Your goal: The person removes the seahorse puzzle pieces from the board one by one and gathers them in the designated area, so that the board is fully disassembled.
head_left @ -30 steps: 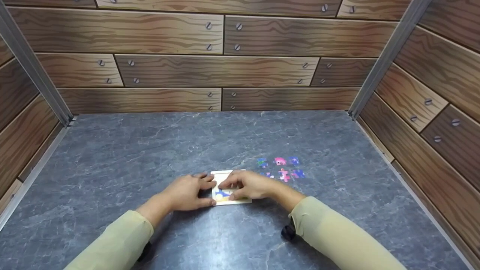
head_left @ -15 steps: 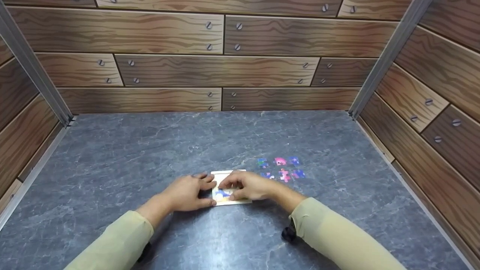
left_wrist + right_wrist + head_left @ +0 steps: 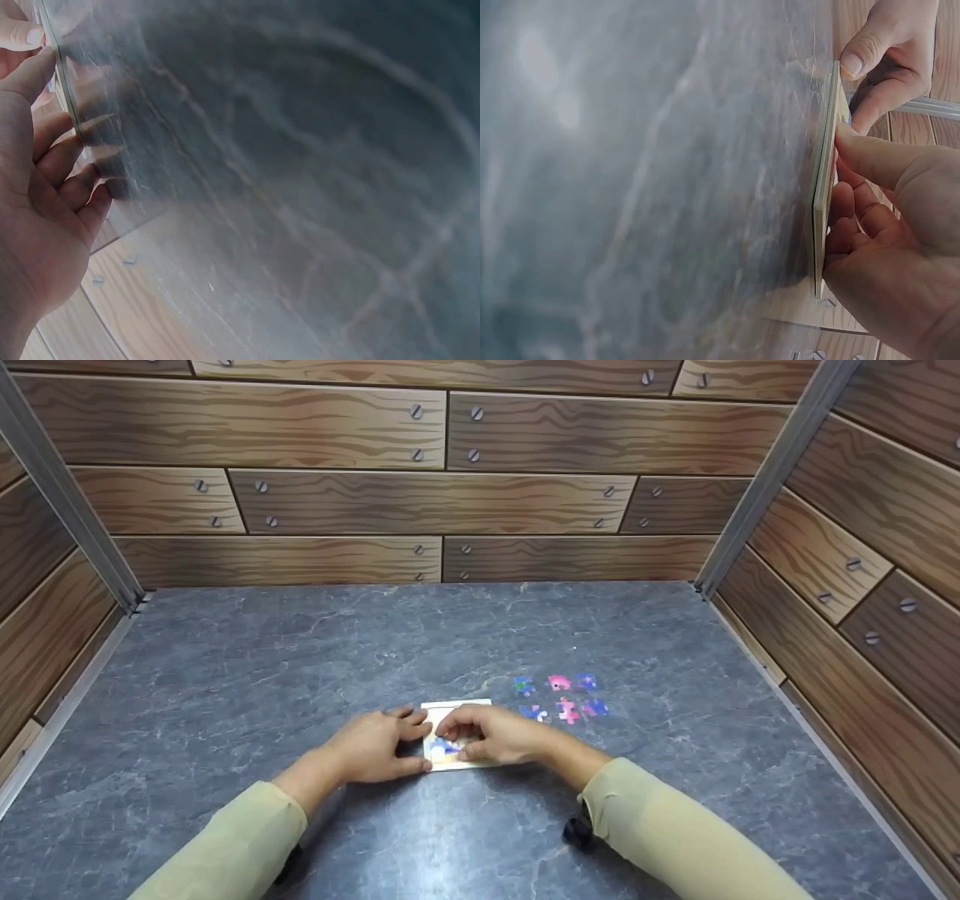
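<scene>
A small white-framed puzzle tray [image 3: 459, 704] lies flat between both hands. Blue and white show on a jigsaw piece [image 3: 441, 746] in its lower left part, next to a yellowish strip. My right hand [image 3: 506, 733] bends over the tray, its thumb and forefinger pinching at this piece and hiding much of the tray. Along the left edge, my left hand [image 3: 373, 744] rests with spread fingers and thumb against the frame. From the side, the right wrist view shows the tray's thin layered edge [image 3: 823, 202], with the right thumb [image 3: 862, 154] over its top.
Several loose jigsaw pieces lie in two rows right of the tray, among them a pink one [image 3: 559, 682], a pink and red one [image 3: 568, 711] and a blue one [image 3: 595, 708]. Wood-patterned walls [image 3: 337, 502] enclose the grey marbled table [image 3: 337, 645].
The blue and white piece has shifted slightly under the right fingers. The left hand and the tray stay in place.
</scene>
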A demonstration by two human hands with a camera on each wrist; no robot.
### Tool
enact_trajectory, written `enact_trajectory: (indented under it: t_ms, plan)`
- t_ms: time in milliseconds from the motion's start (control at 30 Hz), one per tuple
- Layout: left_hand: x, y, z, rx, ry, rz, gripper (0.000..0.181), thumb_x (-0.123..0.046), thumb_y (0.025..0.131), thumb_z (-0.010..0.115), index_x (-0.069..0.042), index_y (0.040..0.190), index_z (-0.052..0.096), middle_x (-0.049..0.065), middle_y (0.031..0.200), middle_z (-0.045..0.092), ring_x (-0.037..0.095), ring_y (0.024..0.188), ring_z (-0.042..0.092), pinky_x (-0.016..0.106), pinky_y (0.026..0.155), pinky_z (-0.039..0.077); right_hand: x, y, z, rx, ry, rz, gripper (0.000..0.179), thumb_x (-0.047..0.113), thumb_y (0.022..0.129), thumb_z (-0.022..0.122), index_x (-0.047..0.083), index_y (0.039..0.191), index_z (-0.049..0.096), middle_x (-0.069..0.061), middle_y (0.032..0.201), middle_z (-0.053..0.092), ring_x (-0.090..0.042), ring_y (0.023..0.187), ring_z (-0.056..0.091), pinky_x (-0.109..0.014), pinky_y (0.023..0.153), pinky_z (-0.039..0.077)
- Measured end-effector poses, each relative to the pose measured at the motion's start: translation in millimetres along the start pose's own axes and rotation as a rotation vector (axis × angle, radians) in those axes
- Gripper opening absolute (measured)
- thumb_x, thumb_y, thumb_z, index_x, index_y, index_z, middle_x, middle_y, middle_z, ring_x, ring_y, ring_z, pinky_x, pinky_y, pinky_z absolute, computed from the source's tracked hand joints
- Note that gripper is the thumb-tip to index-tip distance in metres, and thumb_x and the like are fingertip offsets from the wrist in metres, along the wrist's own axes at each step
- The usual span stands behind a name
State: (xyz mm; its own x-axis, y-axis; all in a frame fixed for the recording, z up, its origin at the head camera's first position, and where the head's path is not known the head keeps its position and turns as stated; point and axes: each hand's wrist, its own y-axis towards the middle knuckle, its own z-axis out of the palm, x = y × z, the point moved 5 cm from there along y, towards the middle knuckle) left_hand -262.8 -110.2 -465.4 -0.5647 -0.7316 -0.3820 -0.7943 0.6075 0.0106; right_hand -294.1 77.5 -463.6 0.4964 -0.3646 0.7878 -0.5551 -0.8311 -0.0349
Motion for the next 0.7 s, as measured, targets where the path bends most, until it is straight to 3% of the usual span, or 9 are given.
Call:
enact_trajectory:
  t_ms: [300, 700]
  plan:
    - [-0.9, 0.1, -0.3, 0.008, -0.003, -0.006, 0.064, -0.048, 0.098, 0.073, -0.011, 0.15, 0.063, 0.014, 0.157, 0.053, 0.043, 0.147, 0.046, 0.064, 0.115, 0.04, 1.1, -0.4, 1.0, 0.0, -0.001, -0.018, 0.034, -0.007, 0.093, 0.072, -0.003, 0.126, 0.066, -0.012, 0.115, 0.067, -0.021, 0.108, 0.062, -0.038, 0.098, 0.053]
    - [-0.4, 0.8, 0.6, 0.024, 0.006, -0.019, 0.066, -0.051, 0.099, 0.071, -0.013, 0.152, 0.061, 0.013, 0.159, 0.051, 0.042, 0.149, 0.044, 0.065, 0.116, 0.038, 1.8, 1.9, 2.0, -0.021, 0.007, 0.016, 0.036, -0.009, 0.089, 0.072, -0.002, 0.124, 0.067, -0.011, 0.108, 0.067, -0.017, 0.097, 0.06, -0.024, 0.083, 0.049]
